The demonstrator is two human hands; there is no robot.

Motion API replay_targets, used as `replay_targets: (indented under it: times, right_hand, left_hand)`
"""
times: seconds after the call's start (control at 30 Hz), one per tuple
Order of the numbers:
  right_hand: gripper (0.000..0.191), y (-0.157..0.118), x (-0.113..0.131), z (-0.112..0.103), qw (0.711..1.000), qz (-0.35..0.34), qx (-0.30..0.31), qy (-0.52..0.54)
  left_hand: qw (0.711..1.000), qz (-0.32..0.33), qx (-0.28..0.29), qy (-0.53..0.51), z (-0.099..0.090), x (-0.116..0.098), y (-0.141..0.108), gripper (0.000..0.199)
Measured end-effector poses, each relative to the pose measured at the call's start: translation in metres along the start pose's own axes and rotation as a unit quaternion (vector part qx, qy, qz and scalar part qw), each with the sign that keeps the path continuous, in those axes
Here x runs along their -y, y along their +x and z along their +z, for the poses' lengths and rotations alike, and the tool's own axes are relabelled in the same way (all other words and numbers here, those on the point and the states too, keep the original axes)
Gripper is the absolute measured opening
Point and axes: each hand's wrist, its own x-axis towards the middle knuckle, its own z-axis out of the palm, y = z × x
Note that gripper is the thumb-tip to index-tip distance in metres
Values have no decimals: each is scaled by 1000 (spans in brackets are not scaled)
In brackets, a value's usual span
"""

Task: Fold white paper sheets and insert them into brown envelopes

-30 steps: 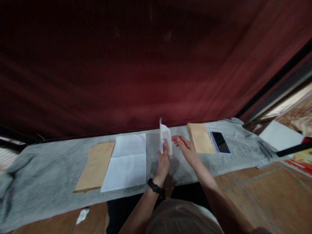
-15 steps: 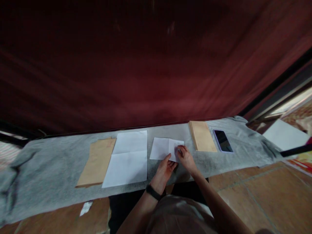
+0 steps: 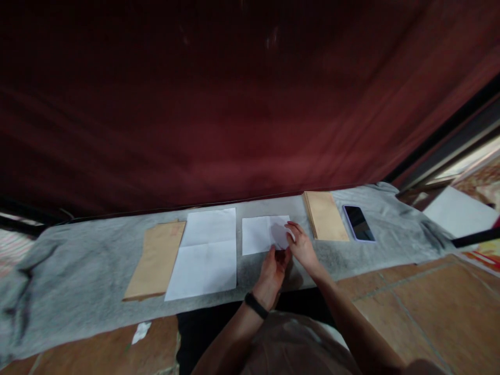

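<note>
A white sheet of paper [image 3: 254, 235] with an upright crease lies in front of me, its right part shaded by my hands. My left hand [image 3: 272, 271], with a black band at the wrist, grips the sheet's near edge, thumb on top and the other fingers partly hidden. At the right edge my right hand [image 3: 301, 247] has its bent fingers closed on the paper. To the left lies a larger white sheet [image 3: 207, 255] with a crosswise crease.
Brown envelopes [image 3: 158, 260] lie at the left, partly under the large sheet. Another stack of brown envelopes [image 3: 327, 216] and a phone [image 3: 358, 224] lie at the right. Grey cloth [image 3: 89, 260] covers the narrow surface, with a dark red panel [image 3: 234, 130] behind it.
The small sheet now lies flatter, its crease less raised. My left hand has shifted right along its near edge; my right hand stays at the right edge.
</note>
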Motion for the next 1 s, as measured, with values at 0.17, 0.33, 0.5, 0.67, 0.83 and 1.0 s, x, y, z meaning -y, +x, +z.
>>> replay_targets:
  times: [0.17, 0.33, 0.5, 0.67, 0.83, 1.0]
  right_hand:
    - [38, 0, 0, 10, 999, 9, 49, 0]
    - [39, -13, -11, 22, 998, -1, 62, -11]
    - [38, -12, -10, 24, 998, -4, 53, -22]
    - [39, -7, -2, 23, 997, 0, 52, -51]
    - [41, -6, 14, 26, 993, -43, 81, -71]
    - [43, -12, 28, 37, 974, -132, 159, -90]
  left_hand:
    - [1000, 1, 11, 24, -2, 5, 0, 21]
    - [983, 20, 51, 173, -26, 1, -24, 15]
    - [736, 366, 95, 562, -33, -26, -22, 33]
    - [493, 431, 71, 752, -39, -50, 10, 49]
    - [405, 412, 57, 815, -49, -50, 21, 53]
    - [387, 429, 63, 814, -52, -49, 20, 55]
